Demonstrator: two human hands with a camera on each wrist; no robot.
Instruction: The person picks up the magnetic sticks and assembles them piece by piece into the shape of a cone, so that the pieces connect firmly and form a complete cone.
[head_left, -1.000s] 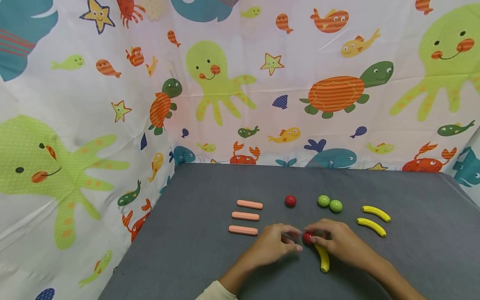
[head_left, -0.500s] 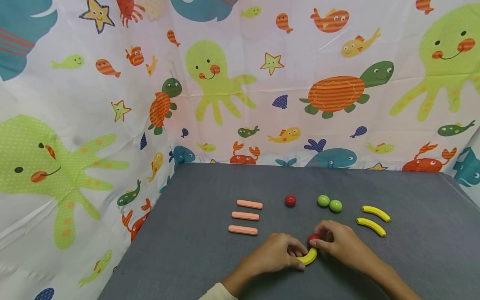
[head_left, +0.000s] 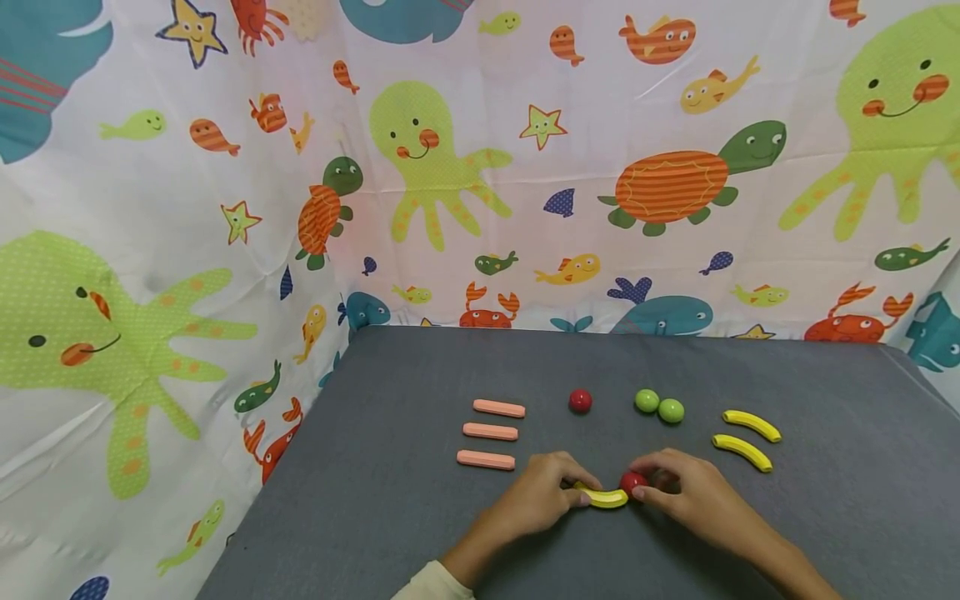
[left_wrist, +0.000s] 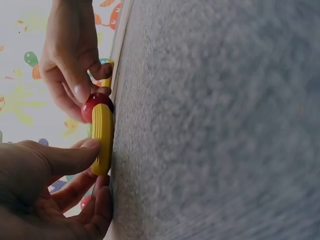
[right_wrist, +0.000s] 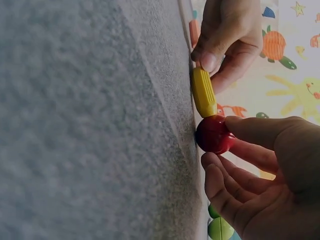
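My left hand pinches the left end of a small yellow toy banana between thumb and fingers. The banana lies roughly crosswise, low over the grey table. At its right end sits a shiny red ball, pinched by the thumb and fingers of my right hand. Both wrist views show the banana end to end with the ball, right at the table surface. My fingers hide the banana's left tip and part of the ball.
Several sausage-like pink sticks lie in a column on the left. Behind my hands are another red ball and two green balls. Two more yellow bananas lie to the right. A sea-animal curtain hangs behind the table.
The banana has swung from pointing towards me to lying crosswise. My left hand, empty one second ago, now grips it. The red ball has shifted slightly right in my right hand.
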